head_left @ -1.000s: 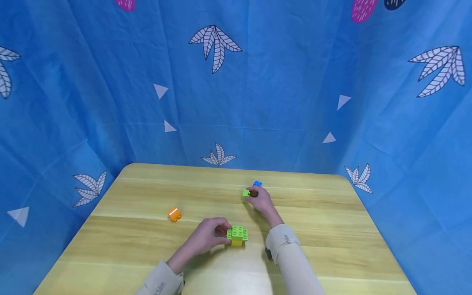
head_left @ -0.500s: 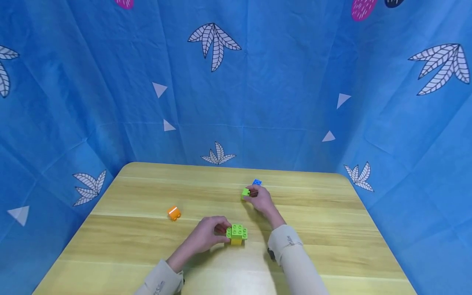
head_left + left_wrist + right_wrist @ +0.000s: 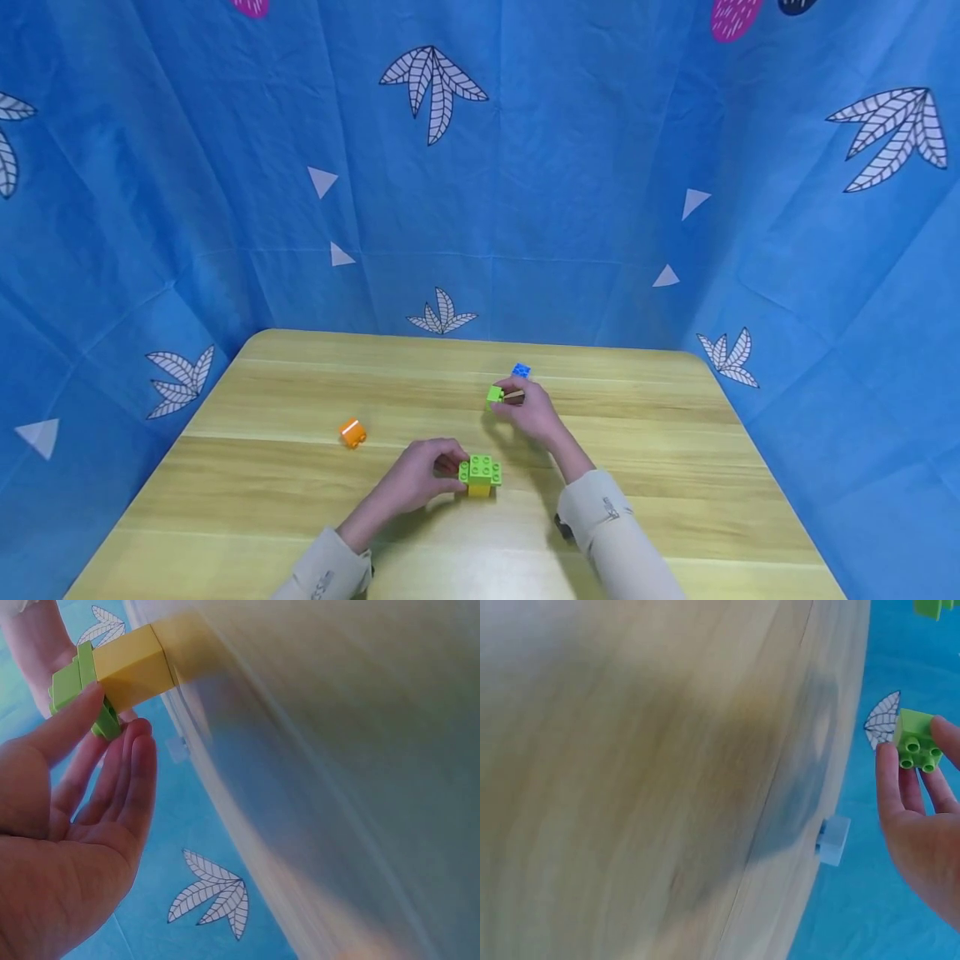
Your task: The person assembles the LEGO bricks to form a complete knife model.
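My left hand (image 3: 418, 477) pinches the left side of a stack, whose green studded top (image 3: 481, 470) rests on a yellow block (image 3: 479, 491). In the left wrist view, the thumb of my left hand (image 3: 82, 802) lies on the green part, beside the yellow block (image 3: 135, 666). Farther back and a little to the right, my right hand (image 3: 534, 411) pinches a small green block (image 3: 494, 396). The right wrist view shows this green block (image 3: 915, 739) between thumb and fingers of my right hand (image 3: 922, 817), its studs facing the camera side.
An orange block (image 3: 352, 432) with a white stripe lies on the wooden table (image 3: 285, 475), left of the stack. Just behind my right hand is a blue block (image 3: 521, 370), which also shows in the right wrist view (image 3: 832, 840). A blue patterned curtain (image 3: 570, 208) surrounds the table's back and sides.
My right hand, with the small green block, has shifted slightly, and its sleeve has swung toward the right. My left hand keeps its hold on the stack. The head view has moved a little.
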Demonstrator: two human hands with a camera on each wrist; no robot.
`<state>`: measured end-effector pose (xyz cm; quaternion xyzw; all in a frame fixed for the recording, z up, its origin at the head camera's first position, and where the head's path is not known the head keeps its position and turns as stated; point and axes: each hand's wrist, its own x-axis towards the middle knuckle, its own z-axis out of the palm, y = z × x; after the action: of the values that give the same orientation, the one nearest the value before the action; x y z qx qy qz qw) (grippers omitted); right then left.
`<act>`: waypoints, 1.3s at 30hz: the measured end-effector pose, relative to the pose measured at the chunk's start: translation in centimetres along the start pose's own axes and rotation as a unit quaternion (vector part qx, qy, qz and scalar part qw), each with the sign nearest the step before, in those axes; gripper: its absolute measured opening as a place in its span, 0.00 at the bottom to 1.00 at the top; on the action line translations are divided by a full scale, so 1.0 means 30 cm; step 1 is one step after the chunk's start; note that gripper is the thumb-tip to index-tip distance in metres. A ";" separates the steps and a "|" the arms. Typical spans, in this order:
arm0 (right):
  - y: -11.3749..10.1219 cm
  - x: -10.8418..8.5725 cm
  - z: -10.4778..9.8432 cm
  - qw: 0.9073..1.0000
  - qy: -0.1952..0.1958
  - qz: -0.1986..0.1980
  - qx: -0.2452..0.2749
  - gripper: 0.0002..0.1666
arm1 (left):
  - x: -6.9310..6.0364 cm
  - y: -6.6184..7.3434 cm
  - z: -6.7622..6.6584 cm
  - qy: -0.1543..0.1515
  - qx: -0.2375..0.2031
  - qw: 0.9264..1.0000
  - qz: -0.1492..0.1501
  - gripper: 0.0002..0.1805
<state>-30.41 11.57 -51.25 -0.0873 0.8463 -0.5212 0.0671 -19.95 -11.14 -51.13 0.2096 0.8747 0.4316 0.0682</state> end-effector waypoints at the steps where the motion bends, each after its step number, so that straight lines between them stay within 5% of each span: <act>1: -0.004 -0.006 -0.001 1.000 0.000 -0.004 0.002 0.20 | 0.000 0.000 -0.001 0.000 0.000 1.000 0.000 0.17; 18: -0.114 -0.157 0.001 0.996 -0.030 -0.062 0.054 0.23 | -0.003 -0.001 -0.008 0.002 0.007 1.000 0.002 0.17; 39: -0.126 -0.292 -0.008 0.988 -0.071 -0.134 -0.027 0.22 | -0.004 0.000 -0.001 0.000 0.005 1.000 -0.006 0.16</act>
<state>-21.62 12.01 -47.56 -0.2390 0.8337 -0.4949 0.0543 -19.86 -11.21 -51.11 0.2044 0.8782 0.4267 0.0702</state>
